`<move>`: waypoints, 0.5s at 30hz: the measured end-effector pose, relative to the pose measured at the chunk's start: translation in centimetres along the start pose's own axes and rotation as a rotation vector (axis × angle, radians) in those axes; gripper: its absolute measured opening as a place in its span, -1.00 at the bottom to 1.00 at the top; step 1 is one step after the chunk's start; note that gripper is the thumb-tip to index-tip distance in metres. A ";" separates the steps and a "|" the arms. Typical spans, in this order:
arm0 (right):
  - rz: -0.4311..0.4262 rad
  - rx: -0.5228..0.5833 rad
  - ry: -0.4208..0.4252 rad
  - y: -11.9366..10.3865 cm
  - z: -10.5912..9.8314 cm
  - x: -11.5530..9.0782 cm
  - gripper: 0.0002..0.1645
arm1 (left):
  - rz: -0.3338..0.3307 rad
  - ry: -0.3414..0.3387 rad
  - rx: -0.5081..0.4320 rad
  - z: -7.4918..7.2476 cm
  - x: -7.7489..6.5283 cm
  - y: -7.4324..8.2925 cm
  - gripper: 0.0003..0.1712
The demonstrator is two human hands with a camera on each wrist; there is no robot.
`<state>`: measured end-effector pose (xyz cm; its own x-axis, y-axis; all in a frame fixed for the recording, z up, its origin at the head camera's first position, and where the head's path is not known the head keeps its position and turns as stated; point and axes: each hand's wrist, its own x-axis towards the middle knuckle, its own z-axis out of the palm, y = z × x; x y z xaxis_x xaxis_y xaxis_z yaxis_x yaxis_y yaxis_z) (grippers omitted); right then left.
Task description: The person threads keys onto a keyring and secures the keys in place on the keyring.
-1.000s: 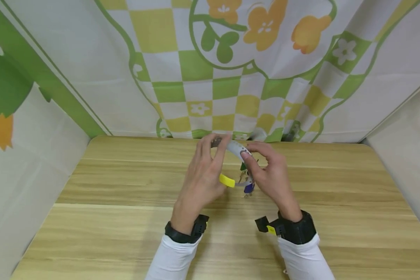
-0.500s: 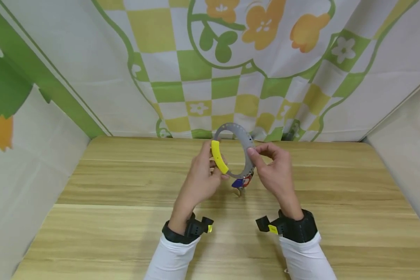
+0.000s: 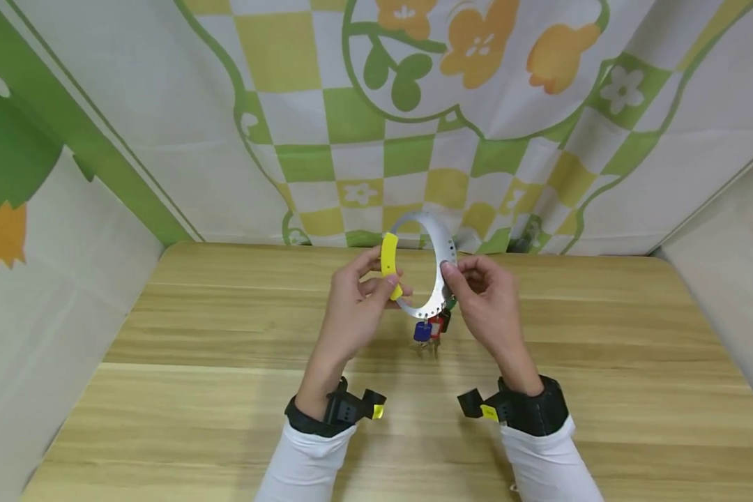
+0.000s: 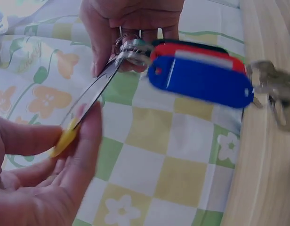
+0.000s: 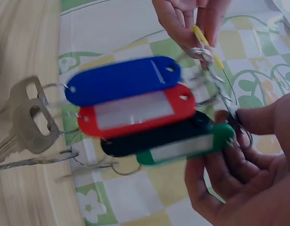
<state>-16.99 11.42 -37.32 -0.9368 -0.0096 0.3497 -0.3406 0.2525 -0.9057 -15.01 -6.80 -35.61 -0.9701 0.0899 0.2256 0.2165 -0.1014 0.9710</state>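
Observation:
A large flat metal key ring with small holes along its edge is held up above the table. My left hand pinches its yellow grip section between thumb and fingers. On the opposite side, my right hand pinches the bare metal band. From the lower edge hang a blue key tag, a red key tag, a black key tag and a green key tag. Metal keys dangle from the tags on small split rings, partly blurred.
Beneath both hands lies a wooden tabletop. A green, yellow and white checked cloth with flowers hangs behind its far edge. Each wrist wears a black strap with a camera. A pale wall covering stands at the left.
My left hand has come down from the top of the key ring to its left side. The yellow section has turned upward to the left, and the tags now hang below the ring.

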 end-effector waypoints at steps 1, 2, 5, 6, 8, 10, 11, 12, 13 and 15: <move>-0.003 0.018 -0.035 0.1 0.0 0.0 -0.66 | 0.026 0.014 -0.003 0.0 0.0 0.0 -0.56; -0.005 0.039 -0.073 0.1 -0.1 0.1 -0.67 | 0.049 0.028 -0.004 0.0 0.0 0.1 -0.56; -0.019 0.089 -0.176 0.0 -0.2 0.1 -0.70 | 0.110 0.061 -0.016 -0.1 0.0 0.3 -0.56; -0.030 0.096 -0.201 0.0 -0.3 0.1 -0.72 | 0.125 0.067 -0.016 -0.1 -0.1 0.4 -0.57; -0.067 0.114 -0.221 -0.1 -0.3 0.1 -0.76 | 0.148 0.075 -0.020 -0.2 -0.1 0.5 -0.60; -0.125 0.114 -0.206 -0.2 -0.3 -0.1 -0.81 | 0.165 0.079 -0.022 -0.2 -0.1 0.6 -0.63; -0.157 0.114 -0.192 -0.3 -0.3 -0.1 -0.84 | 0.172 0.078 -0.020 -0.3 -0.1 0.7 -0.65; -0.189 0.116 -0.172 -0.4 -0.3 -0.2 -0.86 | 0.179 0.075 -0.015 -0.3 -0.1 0.8 -0.66; -0.218 0.124 -0.149 -0.5 -0.3 -0.2 -0.87 | 0.182 0.069 -0.005 -0.4 -0.2 0.9 -0.67; -0.266 0.145 -0.100 -0.7 -0.3 -0.3 -0.90 | 0.176 0.054 0.038 -0.4 -0.5 1.8 -0.69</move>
<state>-16.46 11.51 -36.73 -0.8140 -0.1540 0.5600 -0.5759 0.0882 -0.8128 -14.16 -7.42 -34.05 -0.9210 0.0210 0.3890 0.3866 -0.0734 0.9193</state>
